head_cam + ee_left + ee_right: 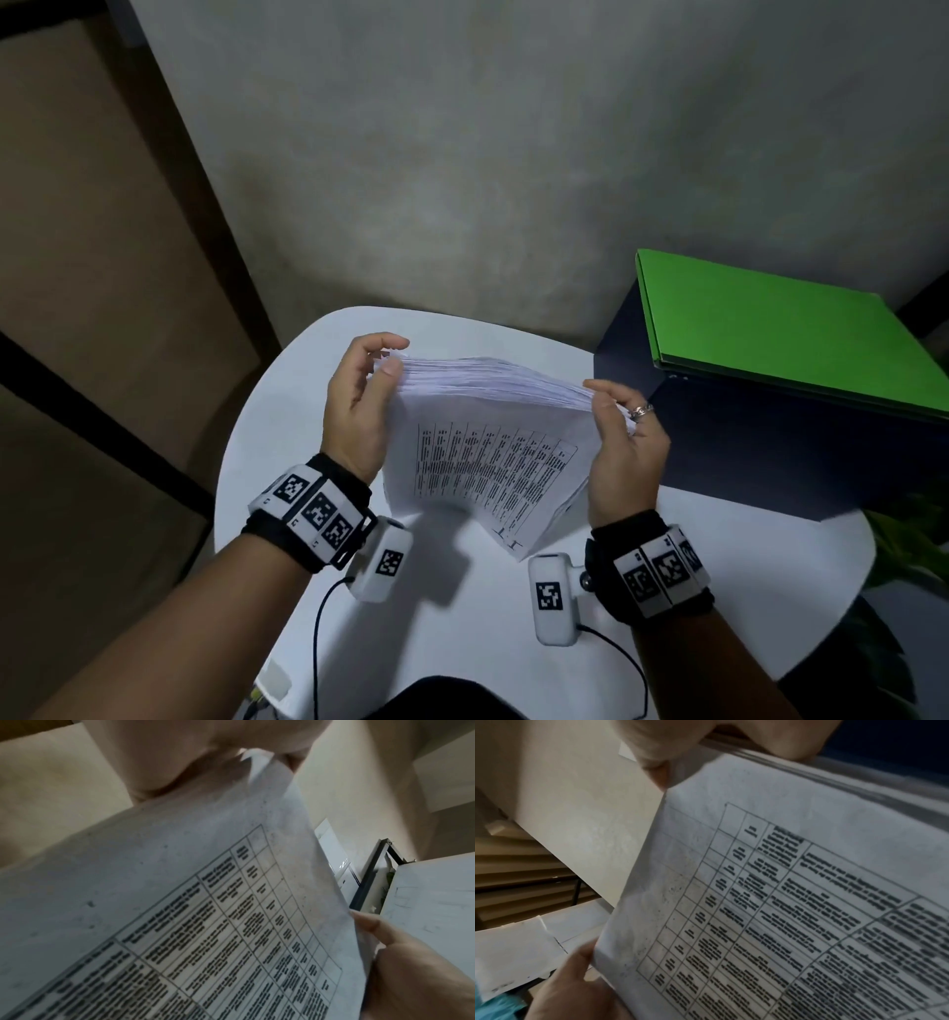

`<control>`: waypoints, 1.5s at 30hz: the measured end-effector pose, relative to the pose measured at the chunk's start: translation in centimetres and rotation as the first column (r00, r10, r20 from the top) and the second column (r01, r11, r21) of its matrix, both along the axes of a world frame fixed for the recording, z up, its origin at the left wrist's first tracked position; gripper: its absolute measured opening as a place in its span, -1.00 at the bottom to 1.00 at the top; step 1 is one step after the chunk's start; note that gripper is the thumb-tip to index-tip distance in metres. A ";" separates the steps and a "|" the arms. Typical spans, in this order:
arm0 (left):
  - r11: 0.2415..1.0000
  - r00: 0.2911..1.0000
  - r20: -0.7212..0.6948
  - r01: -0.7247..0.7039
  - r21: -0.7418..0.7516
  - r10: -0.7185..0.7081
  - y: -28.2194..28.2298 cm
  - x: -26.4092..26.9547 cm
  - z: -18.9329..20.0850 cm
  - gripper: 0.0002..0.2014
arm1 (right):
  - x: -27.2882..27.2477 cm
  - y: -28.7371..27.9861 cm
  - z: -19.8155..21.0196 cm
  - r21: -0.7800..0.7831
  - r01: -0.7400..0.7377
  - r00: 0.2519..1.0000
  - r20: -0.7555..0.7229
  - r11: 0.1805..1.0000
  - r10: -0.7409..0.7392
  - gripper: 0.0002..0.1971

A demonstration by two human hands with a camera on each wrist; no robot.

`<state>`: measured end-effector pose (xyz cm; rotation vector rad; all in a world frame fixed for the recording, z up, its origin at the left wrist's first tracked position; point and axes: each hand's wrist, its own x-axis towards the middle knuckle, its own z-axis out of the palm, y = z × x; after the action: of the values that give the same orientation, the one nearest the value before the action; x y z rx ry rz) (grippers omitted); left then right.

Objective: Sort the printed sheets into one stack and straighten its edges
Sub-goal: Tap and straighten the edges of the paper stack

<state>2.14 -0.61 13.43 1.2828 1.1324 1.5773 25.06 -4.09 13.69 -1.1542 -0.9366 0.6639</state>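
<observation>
A thick stack of printed sheets (488, 462) stands tilted over the white table (287, 411), its front page showing a printed table. Its top edge is fanned and uneven. My left hand (387, 357) grips the stack's upper left corner, thumb in front and fingers behind. My right hand (603, 398), wearing a ring, grips the upper right corner the same way. In the left wrist view the front page (180, 902) fills the frame, and in the right wrist view the page (782, 902) does too. I cannot tell whether the lower edge touches the table.
A dark box (770, 452) with a green folder (780, 329) on top stands at the table's right side, close to my right hand. Green leaves (914, 534) show at the far right. Cables run from both wrist cameras toward the near table edge.
</observation>
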 end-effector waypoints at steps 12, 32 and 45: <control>0.992 0.964 -0.244 0.081 -0.096 -0.103 0.0 -1.4 -2.1 -0.67 | 0.4 -0.6 -1.5 -0.224 -0.131 0.991 -0.016 0.966 0.131 -0.67; 0.972 0.978 -0.069 0.187 -0.142 -0.198 -0.5 -1.3 -1.0 -0.69 | 0.5 -0.1 -0.7 -0.090 -0.285 0.958 -0.014 0.954 0.285 -0.83; 0.954 0.946 -0.191 0.222 -0.200 -0.260 -0.5 -1.3 -3.4 -0.73 | 2.3 0.1 -3.6 -0.350 -0.210 0.974 0.003 0.913 0.225 -0.75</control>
<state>0.88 -1.09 10.00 1.4380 1.1678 1.1527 27.34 -3.98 10.09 -1.3917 -1.0202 1.0205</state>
